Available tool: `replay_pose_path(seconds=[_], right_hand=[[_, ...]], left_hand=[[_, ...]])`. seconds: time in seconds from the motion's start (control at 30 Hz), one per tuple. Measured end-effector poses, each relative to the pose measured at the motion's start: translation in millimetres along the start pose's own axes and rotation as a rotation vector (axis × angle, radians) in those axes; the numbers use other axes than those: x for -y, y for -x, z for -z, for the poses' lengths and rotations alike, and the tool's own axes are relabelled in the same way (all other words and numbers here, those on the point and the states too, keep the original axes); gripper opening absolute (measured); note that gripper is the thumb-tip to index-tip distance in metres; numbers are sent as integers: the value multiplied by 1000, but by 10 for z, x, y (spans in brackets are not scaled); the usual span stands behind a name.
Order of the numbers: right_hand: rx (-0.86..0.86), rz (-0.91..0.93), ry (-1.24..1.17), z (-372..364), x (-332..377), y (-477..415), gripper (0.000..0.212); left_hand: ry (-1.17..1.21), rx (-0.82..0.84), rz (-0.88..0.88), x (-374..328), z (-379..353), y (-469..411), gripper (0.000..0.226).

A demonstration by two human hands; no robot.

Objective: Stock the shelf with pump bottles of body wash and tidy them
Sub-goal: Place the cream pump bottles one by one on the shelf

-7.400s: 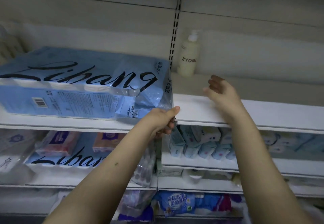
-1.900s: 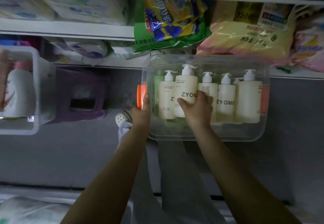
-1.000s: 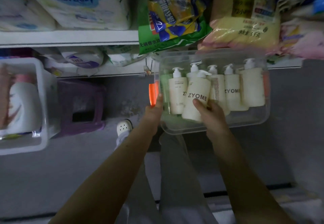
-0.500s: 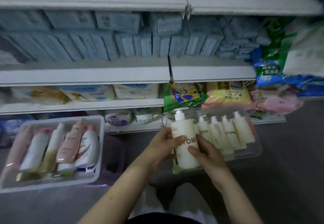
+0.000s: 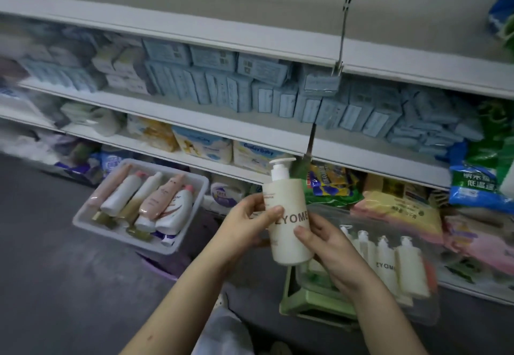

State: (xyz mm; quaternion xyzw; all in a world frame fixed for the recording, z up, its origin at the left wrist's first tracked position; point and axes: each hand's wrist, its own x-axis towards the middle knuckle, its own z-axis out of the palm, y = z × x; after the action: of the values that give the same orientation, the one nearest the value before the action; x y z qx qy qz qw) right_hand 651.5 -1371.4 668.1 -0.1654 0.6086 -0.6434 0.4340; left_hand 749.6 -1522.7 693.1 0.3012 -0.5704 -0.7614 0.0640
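Both hands hold one cream pump bottle (image 5: 288, 215) marked ZYOME upright in front of the shelves. My left hand (image 5: 247, 224) grips its left side with the thumb across the label. My right hand (image 5: 325, 246) wraps around its lower right side. Below and to the right, a clear plastic bin (image 5: 428, 310) holds several more of the same pump bottles (image 5: 386, 265). The bin rests on a green stool (image 5: 300, 299).
A white tray (image 5: 83, 224) of pink and white bottles stands on a purple stool at the lower left. Shelves (image 5: 222, 123) carry blue boxes, baby-wipe packs and bagged goods. A bare white shelf (image 5: 194, 29) runs along the top. Grey floor lies at the left.
The bottle has come up out of the clear bin and my left hand has left the bin's handle to grip it. My view has swung upward and tilted.
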Motion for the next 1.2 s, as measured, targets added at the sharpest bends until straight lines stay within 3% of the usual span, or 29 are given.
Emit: replay_pose_path(seconds=[0.07, 0.17, 0.37, 0.5, 0.67, 0.77, 0.9, 1.03, 1.1, 1.2], right_hand=[[32, 23, -41, -104, 31, 13, 61], [74, 33, -50, -346, 116, 0, 91], [136, 64, -60, -1019, 356, -200, 93], [190, 70, -20, -1694, 422, -400, 82], [212, 69, -12, -2935, 241, -738, 97], [255, 72, -20, -3751, 120, -936, 88], [323, 80, -31, -4696, 35, -1112, 51], [366, 112, 33, -5371, 85, -1270, 42], [370, 138, 66, -5642, 122, -1411, 52], [328, 155, 93, -6006, 172, -1679, 91]], left_hand=[[31, -24, -60, -81, 60, 205, 30], [29, -105, -154, -189, 230, 455, 35], [-48, -359, -247, -422, 965, 712, 34], [55, -467, -257, -455, 1725, 879, 25], [149, -544, -275, -517, 2933, 1294, 38], [171, -627, -300, -509, 3699, 1651, 44], [192, -743, -309, -476, 4549, 2082, 40], [241, -773, -353, -583, 5154, 2254, 38], [244, -762, -370, -651, 5429, 2233, 37], [286, -763, -365, -752, 5835, 2063, 38]])
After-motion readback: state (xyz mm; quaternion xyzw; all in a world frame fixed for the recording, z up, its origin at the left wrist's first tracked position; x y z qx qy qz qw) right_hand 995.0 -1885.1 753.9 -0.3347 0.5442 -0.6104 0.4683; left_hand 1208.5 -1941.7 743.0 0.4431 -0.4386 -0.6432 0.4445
